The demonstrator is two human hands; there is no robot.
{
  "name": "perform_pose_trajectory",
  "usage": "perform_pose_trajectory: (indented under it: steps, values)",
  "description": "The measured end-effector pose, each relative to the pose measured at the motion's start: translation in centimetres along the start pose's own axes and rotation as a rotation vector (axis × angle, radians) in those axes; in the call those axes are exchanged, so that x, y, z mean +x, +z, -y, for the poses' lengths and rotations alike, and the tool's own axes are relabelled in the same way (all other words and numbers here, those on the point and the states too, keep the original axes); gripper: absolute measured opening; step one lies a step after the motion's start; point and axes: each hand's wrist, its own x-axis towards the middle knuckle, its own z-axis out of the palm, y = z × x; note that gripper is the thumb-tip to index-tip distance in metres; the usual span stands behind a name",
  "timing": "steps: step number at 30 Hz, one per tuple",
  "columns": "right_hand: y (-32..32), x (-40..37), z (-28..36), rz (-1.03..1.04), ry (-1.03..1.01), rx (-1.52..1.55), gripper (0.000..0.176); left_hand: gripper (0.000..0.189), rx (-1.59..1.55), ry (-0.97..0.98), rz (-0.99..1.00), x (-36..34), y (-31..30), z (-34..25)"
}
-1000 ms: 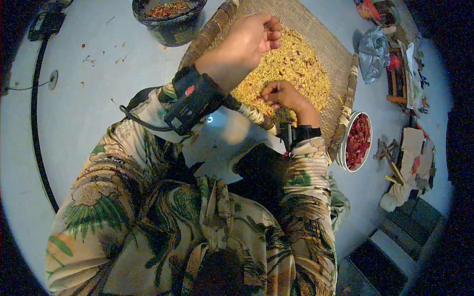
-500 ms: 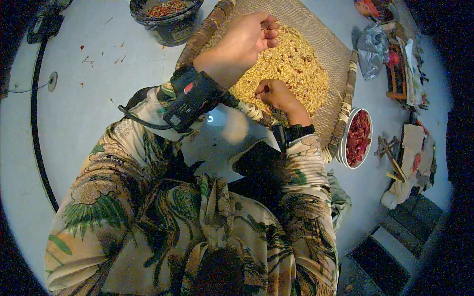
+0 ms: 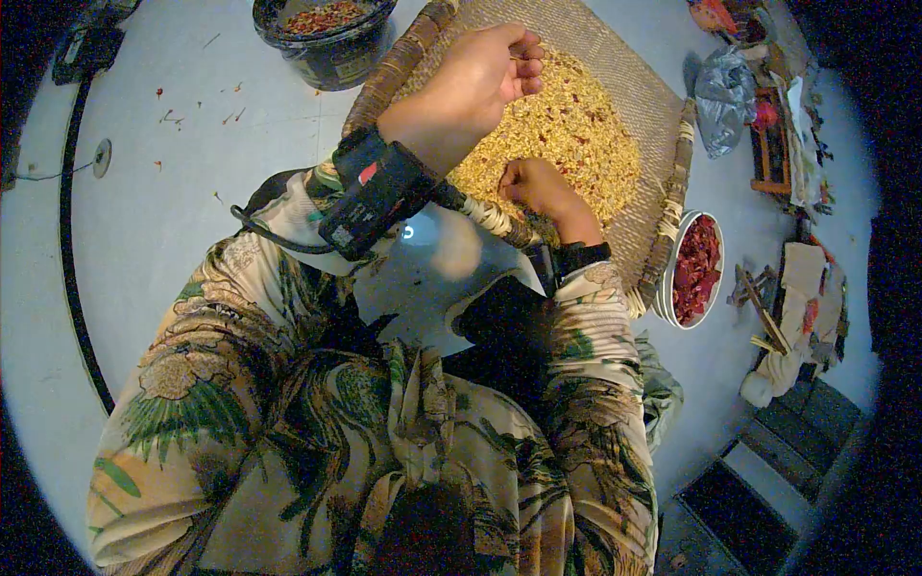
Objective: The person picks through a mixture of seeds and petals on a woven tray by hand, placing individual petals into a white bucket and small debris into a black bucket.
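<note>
A woven winnowing basket (image 3: 615, 43) with a thick bound rim lies before me, bearing a broad heap of yellow seeds (image 3: 576, 120) flecked with red bits. Over the heap's left side is my left hand (image 3: 485, 82), its fingers curled inward; whatever may be inside them is hidden. My right hand (image 3: 547, 192) is lower, at the heap's near edge, with thumb and fingers pinched together close to the seeds. I cannot make out anything between those fingertips. Both wrists wear black straps, and a dark device (image 3: 375, 197) sits on the left one.
To the right of the basket stands a white bucket (image 3: 698, 269) of dark red dried pieces. A black tub (image 3: 331, 53) with red and yellow bits is at upper left. Small red scraps dot the floor. A plastic bag (image 3: 725, 96) and assorted items line the right side.
The fingers of my right hand have shifted slightly, and the small red bit seen at their tips before no longer shows. My left hand stays almost still.
</note>
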Motion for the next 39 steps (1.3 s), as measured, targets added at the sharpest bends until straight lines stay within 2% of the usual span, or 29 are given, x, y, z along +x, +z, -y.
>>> perform_pose_trajectory:
  steps: [6, 9, 10, 14, 18, 21, 24, 27, 31, 32, 35, 38, 39]
  values:
    - [-3.9, -1.7, 0.6, -0.025, 0.265, 0.433, 0.013, 0.015, 0.0, -0.006, -0.017, 0.0, 0.2, -0.1]
    - [-5.2, -2.5, -1.2, -0.193, 0.106, 0.626, 0.018, 0.015, 0.009, 0.002, -0.013, -0.2, 0.1, -0.2]
    - [-6.3, -3.0, -1.0, -0.194, 0.203, 0.626, 0.016, 0.014, 0.018, 0.011, -0.009, -0.3, 0.2, -0.1]
    - [-8.1, -4.1, -1.0, -0.352, 0.285, 0.876, 0.015, 0.014, 0.013, 0.013, 0.014, -0.3, 0.1, 0.0]
    - [-8.4, -4.5, -1.1, -0.475, 0.265, 1.11, 0.017, 0.014, 0.079, 0.022, 0.024, -0.2, -0.1, 0.1]
    - [-8.1, -4.7, -1.2, -0.452, 0.232, 1.172, 0.014, 0.015, 0.142, 0.055, 0.049, -0.5, -0.1, 0.1]
    - [-7.6, -4.0, -2.6, -0.295, 0.233, 1.048, 0.014, 0.016, 0.058, 0.012, 0.008, -0.6, 0.1, 0.1]
    - [-6.7, -3.8, -0.7, -0.262, 0.327, 0.907, 0.013, 0.017, 0.038, 0.003, 0.004, -0.4, 0.0, 0.2]
    - [-5.5, -2.8, -1.0, -0.11, 0.27, 0.62, 0.012, 0.017, 0.021, -0.006, 0.01, -0.3, -0.1, 0.3]
    - [-5.0, -2.6, -0.6, -0.134, 0.25, 0.579, 0.011, 0.016, 0.025, -0.011, -0.006, -0.3, 0.0, 0.2]
    - [-2.8, -1.3, -1.6, -0.254, 0.027, 0.443, 0.011, 0.015, 0.041, -0.029, -0.029, -0.7, 0.5, -0.1]
    - [-2.9, -2.0, 0.2, -0.289, 0.079, 0.233, 0.009, 0.015, 0.227, 0.061, 0.0, -1.3, 0.7, -0.1]
    - [-2.7, -1.7, 0.3, -0.308, 0.064, 0.194, 0.008, 0.014, 0.162, 0.042, 0.001, -0.9, 0.5, -0.1]
